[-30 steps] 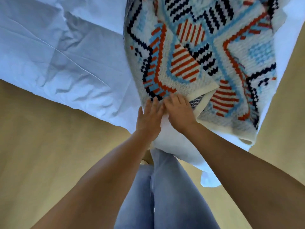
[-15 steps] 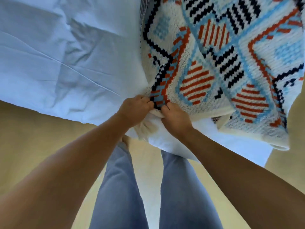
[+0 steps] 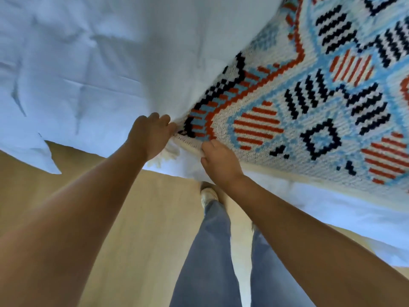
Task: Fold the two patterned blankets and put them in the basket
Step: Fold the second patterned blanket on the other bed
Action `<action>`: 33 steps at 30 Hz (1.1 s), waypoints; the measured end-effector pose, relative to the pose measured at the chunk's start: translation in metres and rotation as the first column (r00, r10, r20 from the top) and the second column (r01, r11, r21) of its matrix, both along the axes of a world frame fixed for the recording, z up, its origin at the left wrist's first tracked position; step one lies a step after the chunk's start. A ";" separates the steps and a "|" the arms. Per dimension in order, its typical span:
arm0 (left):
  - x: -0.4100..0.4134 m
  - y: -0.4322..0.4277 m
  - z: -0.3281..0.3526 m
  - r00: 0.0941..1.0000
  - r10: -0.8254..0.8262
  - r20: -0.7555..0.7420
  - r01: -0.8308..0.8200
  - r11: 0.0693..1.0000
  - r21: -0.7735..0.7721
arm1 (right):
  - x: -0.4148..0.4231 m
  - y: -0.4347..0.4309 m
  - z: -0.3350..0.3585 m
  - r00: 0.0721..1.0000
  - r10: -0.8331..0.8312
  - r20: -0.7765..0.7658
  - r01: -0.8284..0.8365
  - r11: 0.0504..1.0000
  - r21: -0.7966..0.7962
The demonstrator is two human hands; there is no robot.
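Wide bed covered in a wrinkled white cotton sheet (image 3: pixel 93 69), filling the upper left of the head view and running under the blanket to the right edge. Pale tan wooden floor (image 3: pixel 141 218) below the bed edge. Knitted cream blanket with a geometric pattern in light blue, orange-red and navy (image 3: pixel 309 107), spread flat on the sheet, occupying the upper right; near corner at the bed edge, a cream border along the lower side, short cream fringe hanging just beside the corner. Only one patterned blanket in view. Blue denim trouser legs (image 3: pixel 210 251) standing on the floor beside the bed, a light shoe visible at the left foot. Left hand (image 3: pixel 150 136) at the blanket corner, fingers curled closed, grip pinching the corner where blanket meets sheet. Right hand (image 3: pixel 219 160) just beside it on the bordered edge, fingers tucked under, thumb on top, grip closed on the blanket edge. Both hands near each other, not touching.
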State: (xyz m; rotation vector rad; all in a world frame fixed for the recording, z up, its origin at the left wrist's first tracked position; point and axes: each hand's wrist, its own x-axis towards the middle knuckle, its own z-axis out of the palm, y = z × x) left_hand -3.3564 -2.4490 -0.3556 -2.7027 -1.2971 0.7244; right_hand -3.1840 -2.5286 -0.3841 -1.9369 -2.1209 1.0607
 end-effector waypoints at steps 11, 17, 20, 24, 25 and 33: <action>0.045 -0.042 -0.044 0.971 0.195 -0.136 -0.206 0.976 -0.074 | 0.014 0.000 -0.018 1.000 0.014 -0.019 -0.015 0.997 -0.082; 0.130 -0.059 -0.032 0.999 -0.021 0.046 0.028 0.985 -0.171 | 0.100 -0.034 -0.003 0.993 -0.118 0.013 0.117 0.993 0.031; 0.192 -0.075 -0.027 0.991 -0.091 0.099 0.115 0.955 -0.274 | 0.161 -0.062 0.001 0.984 -0.163 0.068 0.161 0.987 0.023; 0.288 -0.110 -0.026 0.970 -0.184 0.160 0.227 0.921 -0.318 | 0.256 -0.106 0.002 0.957 -0.228 0.180 0.228 0.973 0.018; 0.313 -0.120 -0.028 0.967 -0.181 0.180 0.232 0.917 -0.324 | 0.280 -0.119 0.001 0.942 -0.260 0.213 0.260 0.965 0.030; 0.492 -0.215 -0.043 0.936 -0.182 0.302 0.262 0.932 -0.250 | 0.442 -0.221 -0.006 0.750 -0.495 0.438 0.484 0.863 0.147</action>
